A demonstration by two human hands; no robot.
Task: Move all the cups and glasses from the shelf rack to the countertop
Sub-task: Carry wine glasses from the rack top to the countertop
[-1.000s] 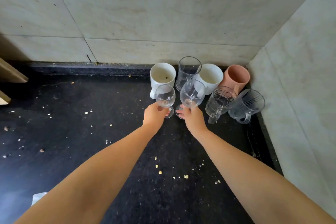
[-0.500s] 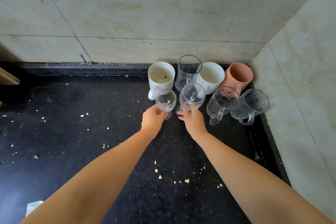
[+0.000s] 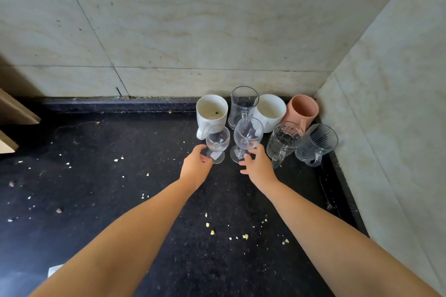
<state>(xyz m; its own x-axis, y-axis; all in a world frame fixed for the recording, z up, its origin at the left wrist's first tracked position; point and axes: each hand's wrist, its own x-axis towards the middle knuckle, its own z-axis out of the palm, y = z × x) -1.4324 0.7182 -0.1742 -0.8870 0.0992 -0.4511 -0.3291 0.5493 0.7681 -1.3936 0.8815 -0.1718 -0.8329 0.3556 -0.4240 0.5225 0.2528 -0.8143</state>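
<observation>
While both stemmed glasses stand on the desk (image 3: 120,200), left hand (image 3: 194,167) loosely cups the small wine glass (image 3: 217,143); right hand (image 3: 258,169), at 3 o'clock, spreads beside the larger wine glass (image 3: 247,136), releasing it.

Scattered yellow crumbs (image 3: 212,232), marble wall (image 3: 193,31), wooden edge (image 3: 14,111) at left

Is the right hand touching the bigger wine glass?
Cannot tell. In the head view the right hand lies with spread, relaxed fingers at the stem of the bigger wine glass; neither contact nor a gap shows plainly.
</observation>
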